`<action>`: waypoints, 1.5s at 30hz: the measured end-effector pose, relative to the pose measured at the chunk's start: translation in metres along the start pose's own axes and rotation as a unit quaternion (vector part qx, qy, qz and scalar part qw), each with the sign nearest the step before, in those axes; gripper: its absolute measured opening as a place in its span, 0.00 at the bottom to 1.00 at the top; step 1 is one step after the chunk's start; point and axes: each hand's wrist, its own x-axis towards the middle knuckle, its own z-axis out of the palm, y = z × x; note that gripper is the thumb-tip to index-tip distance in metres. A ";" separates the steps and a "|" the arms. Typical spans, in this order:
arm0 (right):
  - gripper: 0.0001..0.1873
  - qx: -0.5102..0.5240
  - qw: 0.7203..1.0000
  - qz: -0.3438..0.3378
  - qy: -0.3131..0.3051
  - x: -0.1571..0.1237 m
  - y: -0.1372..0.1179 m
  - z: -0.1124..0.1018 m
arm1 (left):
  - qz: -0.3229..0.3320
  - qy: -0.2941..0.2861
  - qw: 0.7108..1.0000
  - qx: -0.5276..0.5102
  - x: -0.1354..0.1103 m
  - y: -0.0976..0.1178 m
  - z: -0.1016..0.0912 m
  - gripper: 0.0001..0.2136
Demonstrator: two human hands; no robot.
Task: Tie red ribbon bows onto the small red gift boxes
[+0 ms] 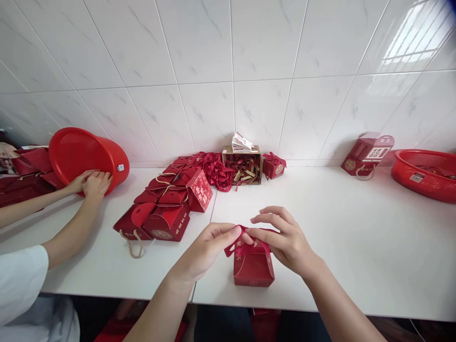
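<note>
A small dark-red gift box (pixel 254 270) stands upright on the white table in front of me. Red ribbon (pixel 245 248) runs over its top, with loops at both sides. My left hand (pixel 213 244) pinches the ribbon between thumb and fingers at the box's upper left. At the upper right, my right hand (pixel 287 240) has its index finger and thumb on the same ribbon, close to the left fingertips, while its other fingers are raised and spread. The exact spot where the ribbon crosses is partly hidden by my fingers.
Left of my hands sit several red boxes with rope handles (pixel 167 221). Behind lie a ribbon heap (pixel 218 173), a carton of ribbon pieces (pixel 245 171) and a tied box (pixel 273 166). A red basket (pixel 423 178) stands right. A co-worker's hands (pixel 93 183) touch a red bucket (pixel 119 166).
</note>
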 end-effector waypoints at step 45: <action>0.28 0.247 0.826 0.502 -0.073 -0.082 -0.014 0.046 | -0.072 0.197 0.976 0.054 -0.007 -0.123 0.020 0.15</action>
